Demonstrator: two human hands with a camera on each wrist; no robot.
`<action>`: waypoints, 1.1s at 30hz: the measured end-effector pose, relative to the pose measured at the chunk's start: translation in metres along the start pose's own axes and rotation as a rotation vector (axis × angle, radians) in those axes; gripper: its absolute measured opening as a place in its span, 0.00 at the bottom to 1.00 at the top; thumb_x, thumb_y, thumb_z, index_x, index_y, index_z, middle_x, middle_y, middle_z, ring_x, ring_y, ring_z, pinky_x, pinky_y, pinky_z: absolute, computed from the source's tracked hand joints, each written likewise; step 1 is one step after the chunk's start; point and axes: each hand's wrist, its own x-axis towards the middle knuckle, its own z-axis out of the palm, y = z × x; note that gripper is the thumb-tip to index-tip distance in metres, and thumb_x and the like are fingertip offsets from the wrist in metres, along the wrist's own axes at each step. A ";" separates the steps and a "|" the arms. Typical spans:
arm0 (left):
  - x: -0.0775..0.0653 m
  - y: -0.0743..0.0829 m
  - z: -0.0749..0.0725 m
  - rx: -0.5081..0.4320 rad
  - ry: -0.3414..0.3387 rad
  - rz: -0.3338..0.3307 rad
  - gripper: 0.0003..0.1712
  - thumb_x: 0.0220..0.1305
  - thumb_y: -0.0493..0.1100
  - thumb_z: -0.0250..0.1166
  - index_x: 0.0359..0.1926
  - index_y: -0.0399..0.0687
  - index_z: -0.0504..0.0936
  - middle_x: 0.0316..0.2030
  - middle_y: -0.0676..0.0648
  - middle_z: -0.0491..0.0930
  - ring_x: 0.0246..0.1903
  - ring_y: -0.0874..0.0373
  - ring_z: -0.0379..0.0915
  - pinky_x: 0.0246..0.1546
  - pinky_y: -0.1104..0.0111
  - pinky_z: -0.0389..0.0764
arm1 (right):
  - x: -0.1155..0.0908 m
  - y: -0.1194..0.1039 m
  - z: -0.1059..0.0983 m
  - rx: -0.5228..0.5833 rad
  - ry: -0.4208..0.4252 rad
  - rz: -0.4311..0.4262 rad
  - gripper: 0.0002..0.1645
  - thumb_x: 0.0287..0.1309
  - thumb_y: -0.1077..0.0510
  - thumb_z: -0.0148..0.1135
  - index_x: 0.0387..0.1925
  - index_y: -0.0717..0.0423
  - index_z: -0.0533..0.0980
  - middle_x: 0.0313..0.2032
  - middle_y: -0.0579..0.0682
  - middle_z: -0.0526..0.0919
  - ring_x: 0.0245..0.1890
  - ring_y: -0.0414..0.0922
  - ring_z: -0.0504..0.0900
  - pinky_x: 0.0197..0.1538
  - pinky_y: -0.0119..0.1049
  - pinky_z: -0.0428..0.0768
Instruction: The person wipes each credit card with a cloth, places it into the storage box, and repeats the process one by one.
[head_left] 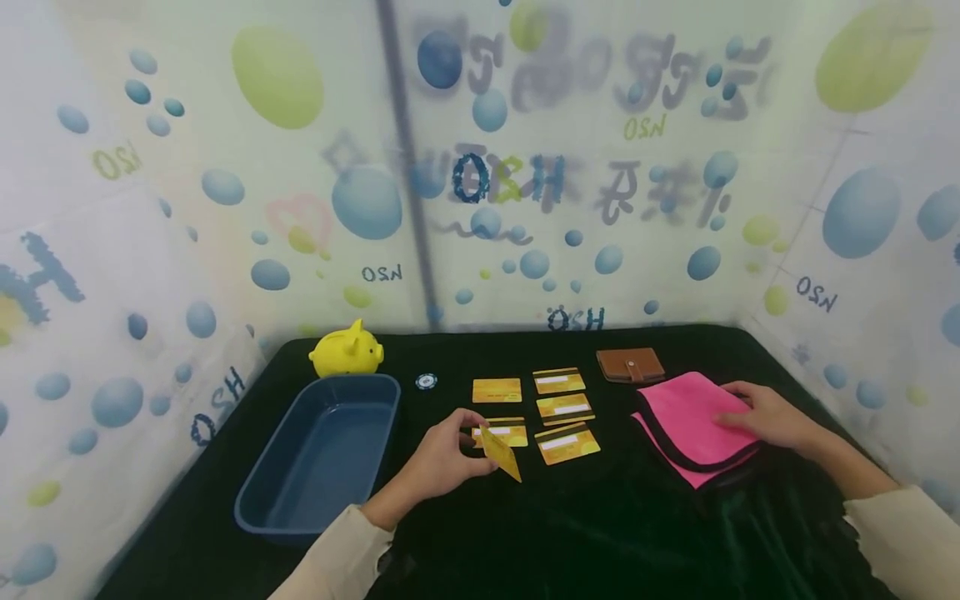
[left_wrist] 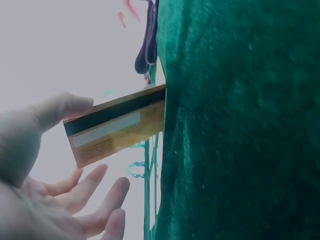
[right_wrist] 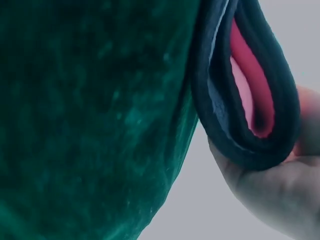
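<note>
My left hand [head_left: 444,457] pinches a gold bank card [head_left: 501,454] between thumb and fingers, tilted above the table. In the left wrist view, the card [left_wrist: 117,125] shows its black magnetic stripe and a pale signature strip. Several similar cards [head_left: 566,410] lie flat in two columns beyond and beside that hand, most with stripes facing up. Over on the right, my right hand [head_left: 776,417] grips the edge of a folded pink cloth [head_left: 693,417] with black edging. The right wrist view shows the cloth's layers [right_wrist: 285,105] bent in a loop, with the thumb against the outside.
A blue plastic basin [head_left: 247,500] stands at the left, with a yellow piggy bank [head_left: 345,352] behind it. Near the basin's far corner lies a poker chip [head_left: 426,381]. A brown wallet [head_left: 630,365] is behind the cloth. Printed curtains [head_left: 480,275] enclose the dark green table cover [head_left: 570,533].
</note>
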 end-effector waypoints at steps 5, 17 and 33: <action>-0.001 0.006 0.000 -0.079 0.048 0.072 0.31 0.56 0.42 0.74 0.57 0.40 0.71 0.55 0.39 0.77 0.49 0.43 0.79 0.49 0.52 0.82 | -0.002 -0.011 0.003 0.005 0.117 -0.073 0.38 0.65 0.51 0.64 0.66 0.68 0.62 0.36 0.55 0.82 0.26 0.44 0.79 0.27 0.34 0.81; -0.003 0.019 0.007 -0.179 0.108 0.166 0.32 0.59 0.45 0.74 0.62 0.45 0.73 0.56 0.42 0.77 0.50 0.46 0.79 0.50 0.48 0.81 | -0.016 -0.047 0.008 -0.018 0.301 -0.156 0.33 0.64 0.53 0.66 0.66 0.61 0.68 0.40 0.60 0.82 0.25 0.41 0.79 0.26 0.33 0.81; -0.002 0.046 0.014 -0.343 0.087 0.280 0.35 0.61 0.40 0.72 0.68 0.50 0.69 0.60 0.46 0.75 0.52 0.49 0.79 0.46 0.63 0.83 | -0.031 -0.114 0.025 0.164 0.386 -0.200 0.29 0.64 0.53 0.65 0.63 0.56 0.69 0.45 0.65 0.81 0.28 0.42 0.85 0.31 0.35 0.85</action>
